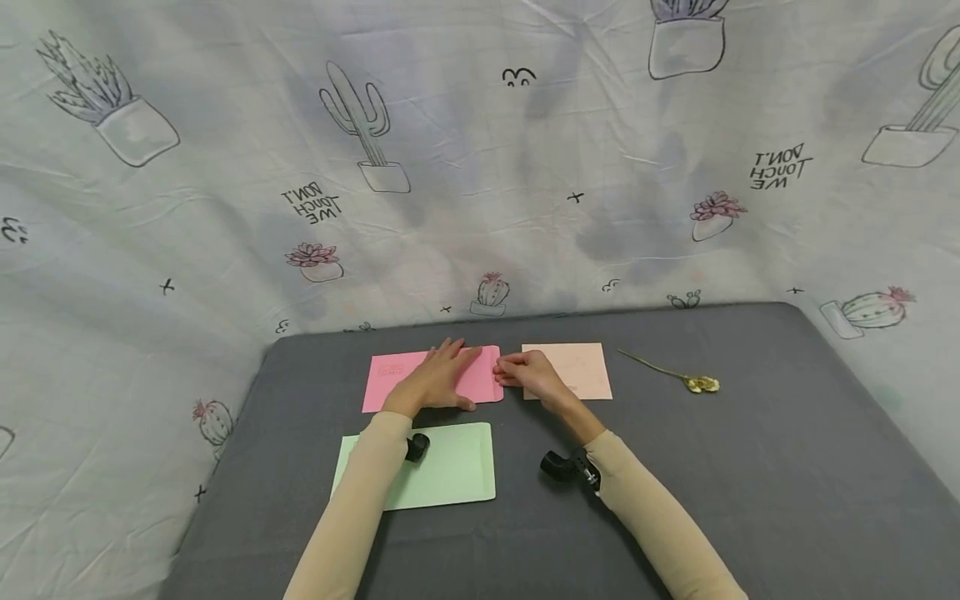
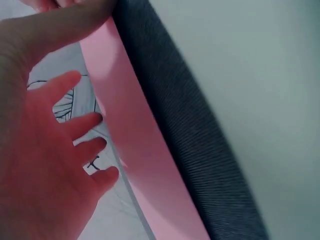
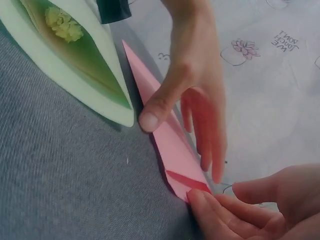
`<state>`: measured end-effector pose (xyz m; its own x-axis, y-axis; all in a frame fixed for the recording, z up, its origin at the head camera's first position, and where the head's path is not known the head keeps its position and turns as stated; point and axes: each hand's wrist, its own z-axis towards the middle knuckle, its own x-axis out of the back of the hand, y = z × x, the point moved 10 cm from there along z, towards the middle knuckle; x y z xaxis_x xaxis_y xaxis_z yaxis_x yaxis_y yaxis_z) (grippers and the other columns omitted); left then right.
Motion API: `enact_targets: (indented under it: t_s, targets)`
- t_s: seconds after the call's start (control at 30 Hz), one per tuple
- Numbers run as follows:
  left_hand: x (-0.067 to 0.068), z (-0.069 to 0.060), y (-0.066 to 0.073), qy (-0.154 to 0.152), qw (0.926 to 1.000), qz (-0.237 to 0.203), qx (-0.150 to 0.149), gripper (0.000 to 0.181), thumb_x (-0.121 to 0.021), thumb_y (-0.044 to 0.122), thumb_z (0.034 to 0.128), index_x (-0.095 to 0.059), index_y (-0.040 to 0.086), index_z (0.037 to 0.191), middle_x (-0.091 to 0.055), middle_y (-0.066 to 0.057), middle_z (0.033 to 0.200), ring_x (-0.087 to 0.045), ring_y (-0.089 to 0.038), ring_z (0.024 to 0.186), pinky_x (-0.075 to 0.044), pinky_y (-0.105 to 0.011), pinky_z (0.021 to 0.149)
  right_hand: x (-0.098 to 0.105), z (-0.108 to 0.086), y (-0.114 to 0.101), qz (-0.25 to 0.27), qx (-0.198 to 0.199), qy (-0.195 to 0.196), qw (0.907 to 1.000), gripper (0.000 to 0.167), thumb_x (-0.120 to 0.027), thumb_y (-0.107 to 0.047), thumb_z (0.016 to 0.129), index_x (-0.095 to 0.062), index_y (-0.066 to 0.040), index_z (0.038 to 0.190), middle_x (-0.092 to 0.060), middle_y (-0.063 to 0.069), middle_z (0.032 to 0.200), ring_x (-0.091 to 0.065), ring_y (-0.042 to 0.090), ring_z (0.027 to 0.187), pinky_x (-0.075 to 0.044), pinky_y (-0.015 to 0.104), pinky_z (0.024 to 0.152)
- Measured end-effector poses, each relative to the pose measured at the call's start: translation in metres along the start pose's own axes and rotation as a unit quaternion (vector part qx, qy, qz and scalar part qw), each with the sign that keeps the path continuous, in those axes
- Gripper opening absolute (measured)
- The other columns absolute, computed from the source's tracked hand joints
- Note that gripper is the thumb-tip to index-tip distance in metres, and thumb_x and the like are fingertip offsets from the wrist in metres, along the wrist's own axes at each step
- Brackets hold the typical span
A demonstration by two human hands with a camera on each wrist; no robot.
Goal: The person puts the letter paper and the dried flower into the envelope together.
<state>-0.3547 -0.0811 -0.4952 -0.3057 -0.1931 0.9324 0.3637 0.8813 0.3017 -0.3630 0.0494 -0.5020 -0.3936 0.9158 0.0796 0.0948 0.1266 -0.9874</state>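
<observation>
A pink envelope (image 1: 386,383) lies flat at the back left of the table. Across it rests my left hand (image 1: 438,381), fingers spread; in the left wrist view its thumb lies along the near edge of the envelope (image 2: 135,135). My right hand (image 1: 534,377) pinches the flap at the envelope's right end. The right wrist view shows these pinching fingertips (image 3: 197,200) at the envelope's mouth (image 3: 186,179), which gapes slightly. Nearer to me, partly under my left forearm, lies a pale green envelope (image 1: 450,467); in the right wrist view a yellow flower (image 3: 64,25) shows inside it.
A peach envelope (image 1: 581,371) lies behind my right hand, partly covered by it. Farther right is a stemmed yellow flower (image 1: 701,384) on the grey tabletop (image 1: 750,467). A printed cloth (image 1: 450,167) hangs behind and to the left of the table.
</observation>
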Motion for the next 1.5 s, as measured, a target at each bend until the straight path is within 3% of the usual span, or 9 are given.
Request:
enact_targets:
  t_s: [0.17, 0.37, 0.57, 0.8, 1.07, 1.2, 1.3, 1.37, 1.5]
  targets:
    - [0.002, 0.006, 0.010, -0.004, 0.9999, -0.002, -0.015, 0.097, -0.086, 0.035, 0.0735, -0.033, 0.020, 0.153, -0.032, -0.017, 0.155, -0.028, -0.036, 0.143, -0.017, -0.051, 0.118, 0.000, 0.001, 0.005, -0.031, -0.003, 0.006, 0.9995, 0.028, -0.054, -0.001, 0.098, -0.060, 0.016, 0.120, -0.067, 0.026, 0.109, -0.069, 0.028, 0.096, -0.056, 0.034, 0.083]
    - [0.004, 0.008, 0.021, -0.002, 0.9990, 0.032, -0.030, 0.096, -0.087, 0.035, 0.0715, -0.036, 0.022, 0.152, -0.044, -0.016, 0.142, -0.041, -0.037, 0.131, -0.026, -0.052, 0.114, -0.010, -0.001, 0.000, -0.085, 0.007, -0.009, 0.9964, 0.027, -0.056, -0.001, 0.097, -0.062, 0.015, 0.117, -0.068, 0.025, 0.107, -0.070, 0.028, 0.092, -0.057, 0.034, 0.082]
    - [0.007, 0.004, 0.018, 0.009, 0.9982, 0.057, -0.017, 0.090, -0.087, 0.039, 0.0711, -0.042, 0.025, 0.148, -0.046, -0.013, 0.139, -0.042, -0.033, 0.128, -0.030, -0.054, 0.111, -0.021, -0.006, -0.009, -0.111, 0.010, -0.001, 0.9938, 0.025, -0.057, -0.004, 0.095, -0.064, 0.011, 0.114, -0.067, 0.019, 0.097, -0.059, 0.020, 0.082, -0.050, 0.028, 0.071]
    - [0.011, 0.004, 0.016, 0.019, 0.9983, 0.054, -0.010, 0.087, -0.088, 0.039, 0.0704, -0.044, 0.027, 0.145, -0.046, -0.012, 0.137, -0.043, -0.033, 0.127, -0.032, -0.056, 0.109, -0.021, -0.006, -0.010, -0.081, 0.013, 0.013, 0.9965, 0.028, -0.055, -0.003, 0.097, -0.061, 0.011, 0.120, -0.065, 0.023, 0.114, -0.063, 0.026, 0.094, -0.054, 0.034, 0.082]
    - [0.012, 0.003, 0.014, 0.031, 0.9974, 0.064, -0.004, 0.090, -0.087, 0.041, 0.0703, -0.042, 0.027, 0.146, -0.047, -0.013, 0.136, -0.044, -0.034, 0.125, -0.032, -0.057, 0.109, -0.021, -0.003, -0.006, -0.069, 0.022, 0.016, 0.9973, 0.028, -0.057, -0.004, 0.097, -0.062, 0.010, 0.119, -0.066, 0.022, 0.112, -0.064, 0.026, 0.093, -0.054, 0.035, 0.081]
    - [0.010, 0.003, 0.013, 0.035, 0.9971, 0.068, -0.003, 0.089, -0.087, 0.042, 0.0705, -0.042, 0.027, 0.146, -0.048, -0.012, 0.136, -0.044, -0.033, 0.126, -0.030, -0.057, 0.110, -0.018, -0.004, -0.002, -0.069, 0.014, 0.015, 0.9974, 0.029, -0.057, -0.008, 0.097, -0.063, 0.009, 0.120, -0.067, 0.021, 0.109, -0.061, 0.024, 0.089, -0.051, 0.032, 0.074]
    - [0.008, 0.002, 0.012, 0.032, 0.9972, 0.068, 0.000, 0.087, -0.086, 0.042, 0.0713, -0.042, 0.028, 0.145, -0.047, -0.012, 0.136, -0.044, -0.033, 0.126, -0.029, -0.057, 0.110, -0.013, -0.006, -0.003, -0.071, 0.010, 0.011, 0.9974, 0.032, -0.055, -0.011, 0.099, -0.061, 0.009, 0.123, -0.066, 0.022, 0.114, -0.065, 0.028, 0.096, -0.052, 0.035, 0.079]
    - [0.007, 0.002, 0.012, 0.029, 0.9973, 0.067, 0.003, 0.086, -0.086, 0.042, 0.0721, -0.042, 0.029, 0.145, -0.047, -0.012, 0.136, -0.043, -0.033, 0.126, -0.028, -0.056, 0.110, -0.007, -0.008, -0.005, -0.077, 0.012, 0.012, 0.9969, 0.033, -0.055, -0.010, 0.099, -0.059, 0.010, 0.125, -0.064, 0.023, 0.119, -0.065, 0.032, 0.105, -0.053, 0.038, 0.088]
    - [0.005, 0.003, 0.012, 0.028, 0.9976, 0.063, 0.001, 0.086, -0.086, 0.041, 0.0725, -0.042, 0.029, 0.145, -0.046, -0.012, 0.137, -0.042, -0.033, 0.127, -0.028, -0.056, 0.111, 0.013, -0.012, -0.015, -0.120, 0.044, 0.026, 0.9915, 0.032, -0.057, -0.007, 0.098, -0.059, 0.012, 0.125, -0.062, 0.026, 0.123, -0.063, 0.036, 0.111, -0.051, 0.044, 0.095]
